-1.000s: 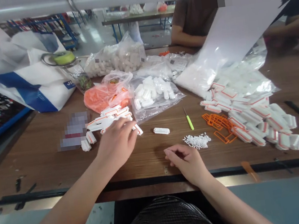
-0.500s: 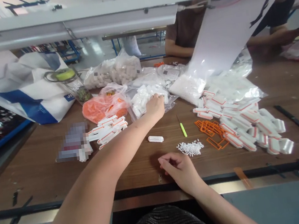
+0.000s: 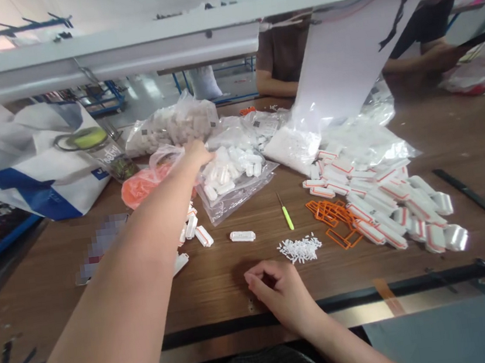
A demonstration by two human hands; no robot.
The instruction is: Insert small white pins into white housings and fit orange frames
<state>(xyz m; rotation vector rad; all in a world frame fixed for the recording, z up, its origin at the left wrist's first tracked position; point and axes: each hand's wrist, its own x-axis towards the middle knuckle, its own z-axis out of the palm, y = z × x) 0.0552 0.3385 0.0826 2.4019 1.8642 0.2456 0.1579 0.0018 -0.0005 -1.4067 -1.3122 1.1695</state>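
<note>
My left hand (image 3: 197, 153) is stretched far forward over the clear bag of white plastic blocks (image 3: 233, 174), at its left edge; its fingers are curled and I cannot make out whether they hold anything. My right hand (image 3: 278, 292) rests near the table's front edge, fingers curled loosely inward, nothing visible in it. One white block (image 3: 242, 236) lies alone in front of it, beside a small heap of tiny white pins (image 3: 299, 249). Under my left forearm lie white blocks with orange frames (image 3: 195, 231).
A green-handled tool (image 3: 286, 214), loose orange frames (image 3: 333, 217) and a large pile of finished white-and-orange pieces (image 3: 386, 202) lie to the right. An orange bag (image 3: 141, 185), a jar (image 3: 109, 156) and more bags stand behind. Another person sits across the table (image 3: 281, 62).
My left hand went from the white-and-orange pieces at the left forward to the bag of white blocks, then to the bag's left edge. My right hand stayed put.
</note>
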